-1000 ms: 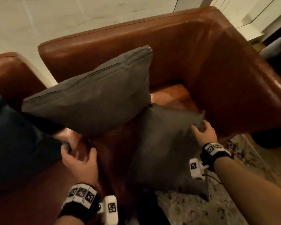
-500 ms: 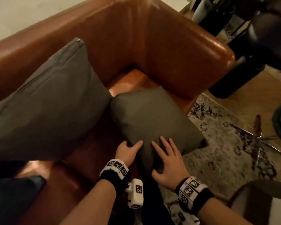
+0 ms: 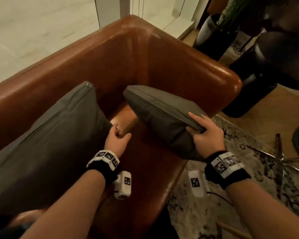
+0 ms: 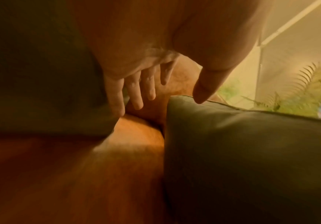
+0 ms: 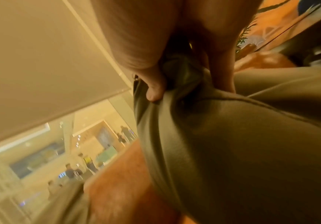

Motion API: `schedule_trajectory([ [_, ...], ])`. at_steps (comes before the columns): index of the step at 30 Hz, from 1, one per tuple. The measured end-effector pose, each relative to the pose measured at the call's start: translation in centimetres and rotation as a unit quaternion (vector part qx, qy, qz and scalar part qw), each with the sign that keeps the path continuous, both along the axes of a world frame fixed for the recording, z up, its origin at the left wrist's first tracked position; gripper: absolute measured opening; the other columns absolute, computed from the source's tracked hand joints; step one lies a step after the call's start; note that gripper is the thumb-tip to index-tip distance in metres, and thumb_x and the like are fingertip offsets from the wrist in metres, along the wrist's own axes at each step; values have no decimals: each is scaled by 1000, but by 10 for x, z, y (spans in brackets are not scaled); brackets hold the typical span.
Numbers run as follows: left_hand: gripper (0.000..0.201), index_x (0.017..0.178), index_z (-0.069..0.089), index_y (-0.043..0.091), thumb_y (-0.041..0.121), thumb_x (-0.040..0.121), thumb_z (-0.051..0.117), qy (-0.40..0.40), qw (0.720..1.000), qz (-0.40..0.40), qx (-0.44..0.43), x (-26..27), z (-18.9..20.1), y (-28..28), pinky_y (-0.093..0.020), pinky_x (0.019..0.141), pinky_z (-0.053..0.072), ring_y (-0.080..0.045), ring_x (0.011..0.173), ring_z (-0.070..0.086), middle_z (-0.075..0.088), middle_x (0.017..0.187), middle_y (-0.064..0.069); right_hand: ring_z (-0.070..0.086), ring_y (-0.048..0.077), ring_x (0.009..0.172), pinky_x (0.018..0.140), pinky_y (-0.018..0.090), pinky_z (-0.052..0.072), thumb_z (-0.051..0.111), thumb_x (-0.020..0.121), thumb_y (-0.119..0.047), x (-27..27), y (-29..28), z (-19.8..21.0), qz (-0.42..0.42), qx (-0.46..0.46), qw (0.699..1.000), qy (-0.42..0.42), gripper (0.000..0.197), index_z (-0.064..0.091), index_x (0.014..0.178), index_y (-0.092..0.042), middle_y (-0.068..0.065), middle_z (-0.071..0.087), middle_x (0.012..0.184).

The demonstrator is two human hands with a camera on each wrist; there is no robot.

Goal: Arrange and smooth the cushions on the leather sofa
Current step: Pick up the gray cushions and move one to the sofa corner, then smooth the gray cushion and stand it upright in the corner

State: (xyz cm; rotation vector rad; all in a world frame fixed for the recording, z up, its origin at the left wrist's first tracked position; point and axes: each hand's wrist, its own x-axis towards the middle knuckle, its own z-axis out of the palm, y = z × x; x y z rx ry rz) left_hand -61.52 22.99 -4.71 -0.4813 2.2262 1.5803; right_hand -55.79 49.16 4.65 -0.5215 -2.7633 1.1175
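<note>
Your right hand grips the near corner of the small grey cushion, thumb on top, fingers curled under the seam. The cushion is tilted up, its far end close to the right arm of the leather sofa. Wrist view: fabric bunches between thumb and fingers.

Your left hand sits at the right edge of the large grey cushion, which leans on the sofa back at left. Fingers are straight and spread, touching that cushion's side; they hold nothing. Bare seat leather shows between the two cushions. A patterned rug lies right.
</note>
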Motion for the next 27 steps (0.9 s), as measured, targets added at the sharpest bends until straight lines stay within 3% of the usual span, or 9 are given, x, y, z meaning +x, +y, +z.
schedule_trajectory([
  [2,76,152,24,25,30,88,65,27,999,-26,-17,-34,6,1,-37,108,39,-25,132,47,41,151,-6,58,10,120,100,9,39,73,82,-10,-35,15,20,-11,-60,996,70,42,66,115,-36,4,66,125],
  [5,76,153,19,27,39,91,60,58,998,-14,-3,-89,23,17,-32,110,33,-23,138,40,33,155,-8,66,-3,91,92,17,49,73,82,-5,-73,44,53,-15,-123,986,114,32,72,109,-21,-1,73,101],
  [11,80,151,5,41,47,91,56,126,991,9,40,-181,49,62,-36,117,25,-16,144,29,24,159,-7,68,4,91,81,19,54,67,84,0,-104,134,65,-33,-252,963,90,33,70,106,-24,-11,74,94],
  [14,76,149,6,47,41,91,55,157,987,-38,-9,-206,40,90,-37,112,34,-12,130,45,38,151,1,67,6,91,82,25,55,70,85,-9,-118,182,8,-72,-120,990,-22,27,68,105,-27,-8,72,95],
  [17,75,149,3,45,50,91,50,106,976,-132,-140,-214,18,115,-41,104,40,-28,125,52,43,144,-7,65,20,99,84,34,53,65,90,-28,-123,198,-51,-126,-17,982,-140,22,68,111,-23,2,69,104],
  [19,72,150,10,38,56,91,47,94,967,-136,-195,-216,7,122,-44,105,38,-33,129,46,31,150,-9,62,13,93,81,25,47,62,92,-31,-130,191,-68,-147,-29,984,-100,23,68,112,-22,0,68,102],
  [22,60,141,32,26,54,90,47,152,973,-47,-167,-239,7,118,-43,110,32,-32,134,38,30,151,-7,57,6,88,78,11,37,65,90,-29,-144,184,-62,-200,3,980,0,22,73,108,-18,-1,70,98],
  [24,62,141,31,27,52,88,49,187,961,-50,-199,-256,14,116,-46,114,26,-31,142,29,23,157,-6,58,4,87,77,7,37,69,87,-28,-148,187,-55,-222,18,974,37,21,75,104,-18,-4,70,94],
  [27,63,145,23,30,45,90,51,321,877,-177,-310,-262,37,131,-51,117,13,-29,149,9,8,162,-2,62,11,91,75,2,36,69,86,-22,-146,192,-47,-213,36,976,20,21,74,106,-16,-1,71,96],
])
